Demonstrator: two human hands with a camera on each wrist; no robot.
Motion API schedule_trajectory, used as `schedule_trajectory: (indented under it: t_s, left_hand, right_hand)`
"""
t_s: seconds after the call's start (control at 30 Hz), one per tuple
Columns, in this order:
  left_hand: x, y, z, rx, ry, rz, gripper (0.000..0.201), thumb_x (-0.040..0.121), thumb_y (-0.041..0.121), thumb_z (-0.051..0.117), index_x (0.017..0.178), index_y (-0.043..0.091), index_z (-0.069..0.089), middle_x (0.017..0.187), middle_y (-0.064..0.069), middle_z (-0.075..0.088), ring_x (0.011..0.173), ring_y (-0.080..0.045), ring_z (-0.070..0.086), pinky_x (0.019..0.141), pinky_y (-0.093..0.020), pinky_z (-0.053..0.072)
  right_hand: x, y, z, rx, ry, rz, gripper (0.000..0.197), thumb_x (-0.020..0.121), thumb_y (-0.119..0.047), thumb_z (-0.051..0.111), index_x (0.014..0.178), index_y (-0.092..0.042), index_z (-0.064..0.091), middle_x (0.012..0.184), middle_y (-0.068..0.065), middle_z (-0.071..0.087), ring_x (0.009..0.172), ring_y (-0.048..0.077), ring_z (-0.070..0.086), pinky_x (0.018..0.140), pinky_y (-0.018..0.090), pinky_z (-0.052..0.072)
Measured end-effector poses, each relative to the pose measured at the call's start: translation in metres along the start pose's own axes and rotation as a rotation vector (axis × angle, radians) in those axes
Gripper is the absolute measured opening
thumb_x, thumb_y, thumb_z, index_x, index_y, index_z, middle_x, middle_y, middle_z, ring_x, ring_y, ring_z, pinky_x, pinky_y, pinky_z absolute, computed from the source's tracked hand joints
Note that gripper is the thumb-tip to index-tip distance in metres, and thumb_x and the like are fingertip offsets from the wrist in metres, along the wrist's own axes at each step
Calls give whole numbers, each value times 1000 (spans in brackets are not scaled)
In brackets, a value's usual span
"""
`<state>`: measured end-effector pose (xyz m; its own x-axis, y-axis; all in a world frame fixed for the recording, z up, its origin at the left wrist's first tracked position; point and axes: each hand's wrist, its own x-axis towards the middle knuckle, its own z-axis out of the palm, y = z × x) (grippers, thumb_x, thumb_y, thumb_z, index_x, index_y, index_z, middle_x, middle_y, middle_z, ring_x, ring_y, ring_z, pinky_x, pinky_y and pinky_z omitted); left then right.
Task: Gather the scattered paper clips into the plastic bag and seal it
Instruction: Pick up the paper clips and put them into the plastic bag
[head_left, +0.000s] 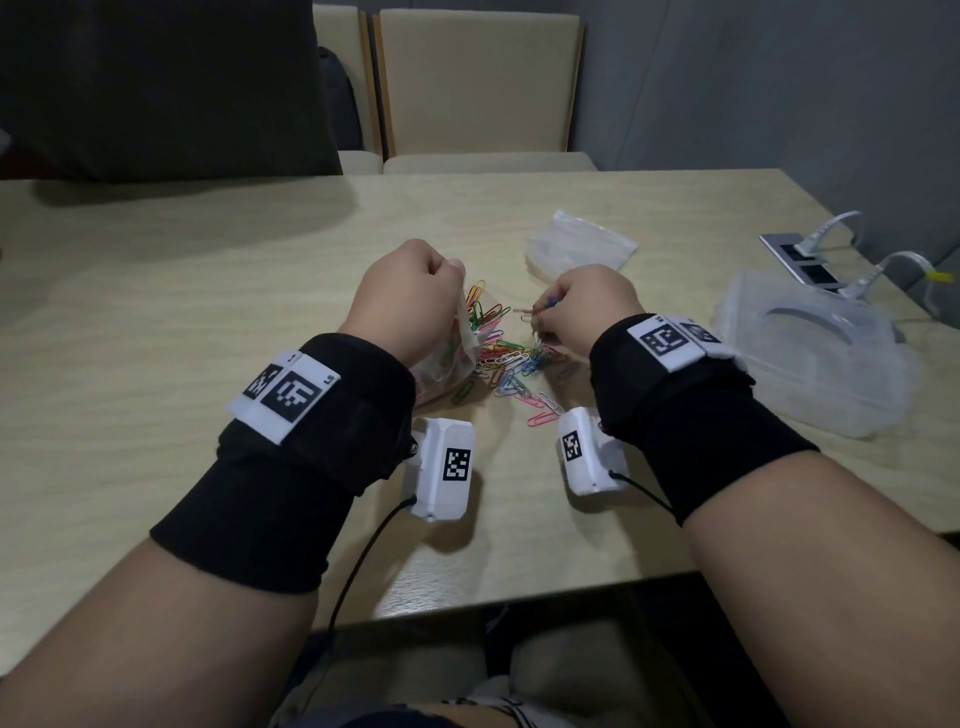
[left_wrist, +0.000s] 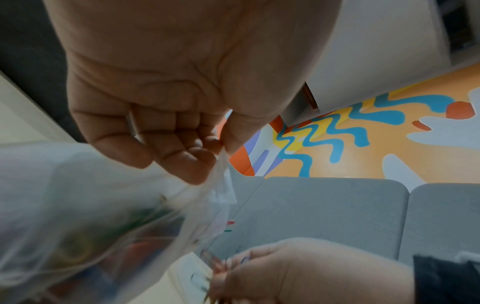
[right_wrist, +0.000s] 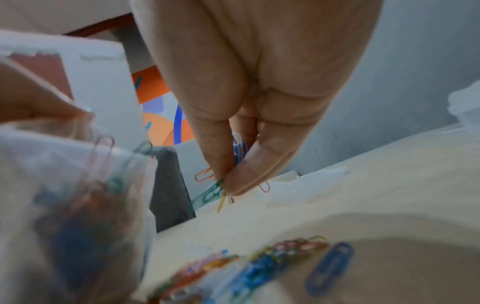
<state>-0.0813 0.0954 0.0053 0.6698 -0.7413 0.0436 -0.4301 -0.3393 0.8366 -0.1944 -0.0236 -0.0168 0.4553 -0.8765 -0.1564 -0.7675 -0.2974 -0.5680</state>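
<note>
My left hand (head_left: 415, 291) pinches the rim of a clear plastic bag (head_left: 452, 358) between thumb and fingers and holds its mouth up; coloured clips show through the bag (left_wrist: 78, 236). My right hand (head_left: 576, 306) pinches a small bunch of paper clips (right_wrist: 215, 191), green, blue, yellow and orange, just above the table. A heap of coloured paper clips (head_left: 506, 353) lies on the table between both hands, with loose ones (head_left: 543, 413) nearer to me. In the right wrist view the bag (right_wrist: 78, 195) stands at the left and table clips (right_wrist: 259, 261) lie below.
A second clear bag (head_left: 582, 241) lies flat beyond my right hand. A translucent plastic box (head_left: 815, 358) sits at the right, with a power socket and white cables (head_left: 810, 249) behind it. Chairs (head_left: 478, 88) stand at the table's far edge (head_left: 363, 176).
</note>
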Motion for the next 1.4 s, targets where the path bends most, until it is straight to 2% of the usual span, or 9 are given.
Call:
schedule_trajectory:
  t_s: [0.13,0.27,0.43,0.63,0.93,1.03,1.17,1.3,1.4]
  left_hand:
    - [1,0,0,0,0,5,28,94,28,46,91,4,60,90,-16,68,91,-36,64,84,-52,53]
    - [1,3,1,11,-6,3,25,95,29,47,89,7,59,81,-9,62,90,-35,62,84,-51,53]
    - [2,4,-1,5,16,11,24,94,27,47,89,7,59,89,-15,66,90,-36,63,83,-51,54]
    - [7,4,-7,-13,33,8,23,93,28,47,86,10,58,83,-12,63,88,-37,63,80,-49,53]
    - [8,1,-12,-64,64,1,20,89,31,47,74,19,53,81,-11,64,87,-38,64,81,-53,53]
    - [8,-1,-12,-66,67,8,21,90,31,47,74,18,53,81,-11,64,87,-38,64,80,-52,53]
    - [8,-2,-12,-65,61,19,22,91,30,46,74,18,52,81,-10,63,87,-39,64,80,-52,53]
    - [8,0,-14,-69,129,35,21,93,28,45,77,15,53,80,-9,61,86,-35,63,77,-44,49]
    - [10,3,-19,-141,211,41,21,92,27,44,74,18,50,74,-2,55,81,-30,58,73,-41,47]
  right_hand:
    - [-6,-9,-11,671,10,44,20,82,5,69,70,-9,62,78,7,65,82,24,67,78,32,60]
    - [-13,-28,-14,905,-110,20,17,83,7,67,74,-5,62,78,9,62,74,18,64,69,22,60]
    - [-18,-48,-7,447,-152,-99,22,88,1,58,72,-11,68,76,10,67,82,31,72,81,40,60]
    - [-20,-67,-16,162,-137,-310,25,91,2,46,97,-20,56,103,8,65,83,24,69,78,41,60]
    - [-20,-62,-14,151,37,-404,15,82,-9,64,83,-24,65,75,-11,62,79,14,63,71,29,53]
    - [-21,-59,-14,107,97,-339,6,86,-20,60,86,-19,66,82,-5,66,87,20,64,77,31,52]
    - [-23,-53,-9,-92,-67,-173,40,92,-37,53,95,0,69,95,16,72,91,30,65,76,33,50]
    - [-25,-55,-8,-79,-36,-191,30,88,-28,57,93,-2,70,96,14,71,91,30,65,78,35,52]
    - [-28,-63,-14,146,129,-250,16,82,-27,58,74,-12,58,84,4,65,78,22,57,63,29,44]
